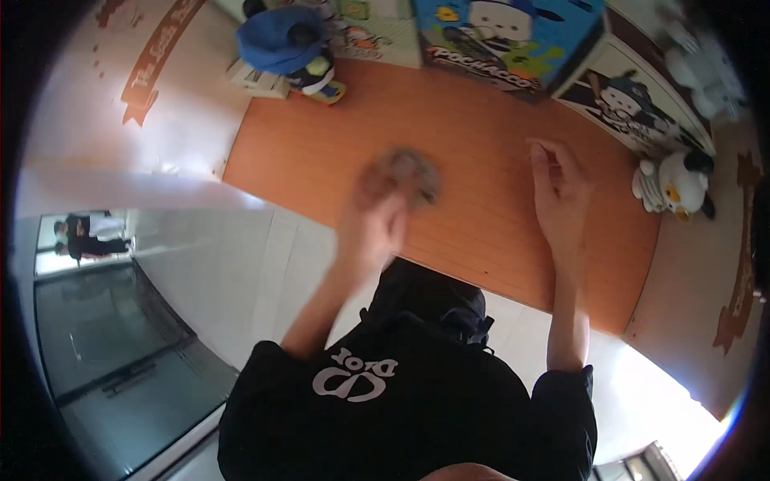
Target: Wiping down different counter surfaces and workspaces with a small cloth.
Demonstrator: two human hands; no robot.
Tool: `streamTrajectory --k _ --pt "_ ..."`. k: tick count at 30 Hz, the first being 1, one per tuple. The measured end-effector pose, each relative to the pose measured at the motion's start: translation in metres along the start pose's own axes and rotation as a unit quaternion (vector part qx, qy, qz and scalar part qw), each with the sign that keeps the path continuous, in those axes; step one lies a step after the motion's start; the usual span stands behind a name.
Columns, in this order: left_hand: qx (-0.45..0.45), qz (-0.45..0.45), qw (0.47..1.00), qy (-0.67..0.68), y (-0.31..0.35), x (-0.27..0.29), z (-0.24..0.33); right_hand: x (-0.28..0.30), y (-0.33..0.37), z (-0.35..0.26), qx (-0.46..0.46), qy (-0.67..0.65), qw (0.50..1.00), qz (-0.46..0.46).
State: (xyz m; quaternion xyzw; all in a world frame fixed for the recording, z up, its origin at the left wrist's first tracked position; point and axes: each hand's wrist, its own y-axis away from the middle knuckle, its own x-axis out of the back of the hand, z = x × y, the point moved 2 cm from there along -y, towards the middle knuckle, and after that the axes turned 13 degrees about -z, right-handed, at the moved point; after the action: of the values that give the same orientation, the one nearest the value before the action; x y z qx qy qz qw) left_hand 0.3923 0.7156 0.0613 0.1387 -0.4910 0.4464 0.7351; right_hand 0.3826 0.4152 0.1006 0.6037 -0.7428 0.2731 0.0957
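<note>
Near the front middle of the orange-brown wooden desk (473, 228), my left hand (375, 220) is smeared by motion. Its fingers are closed at the edge of a grey, roundish thing (414, 175), which is blurred too; its kind does not show. Over to the right, my right hand (564, 186) hovers above the desk with bent fingers and the thumb apart from them. Nothing can be made out in it.
A blue-capped figure (285, 44) stands at the back left. Along the back are a blue picture box (505, 44) and a white cabinet (634, 100). A white plush toy (676, 184) sits at the right edge. White side panels (172, 96) flank the desk.
</note>
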Motion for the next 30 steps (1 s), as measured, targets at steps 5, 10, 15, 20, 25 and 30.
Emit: streamTrajectory --k 5,10,15,20,25,30 --pt "0.168 0.183 0.965 -0.079 -0.002 0.095 -0.162 -0.032 -0.021 -0.03 0.034 0.046 0.993 -0.101" --pt "0.109 0.039 0.993 -0.02 -0.015 0.037 -0.066 -0.048 -0.041 0.009 0.058 0.032 0.997 -0.043" --pt "0.015 -0.04 0.999 0.019 0.001 0.02 -0.005 -0.034 -0.027 0.016 -0.005 0.076 0.992 -0.105" --pt "0.193 0.073 0.978 0.005 0.014 0.106 -0.131 -0.04 -0.024 0.005 0.022 0.055 0.993 -0.105" --pt "0.352 -0.03 0.934 -0.047 0.036 0.079 -0.107 -0.049 -0.01 0.0 0.034 0.066 0.983 -0.167" --pt "0.042 -0.002 0.999 0.032 0.035 0.045 -0.033 -0.053 -0.007 -0.008 0.058 0.035 0.988 -0.138"
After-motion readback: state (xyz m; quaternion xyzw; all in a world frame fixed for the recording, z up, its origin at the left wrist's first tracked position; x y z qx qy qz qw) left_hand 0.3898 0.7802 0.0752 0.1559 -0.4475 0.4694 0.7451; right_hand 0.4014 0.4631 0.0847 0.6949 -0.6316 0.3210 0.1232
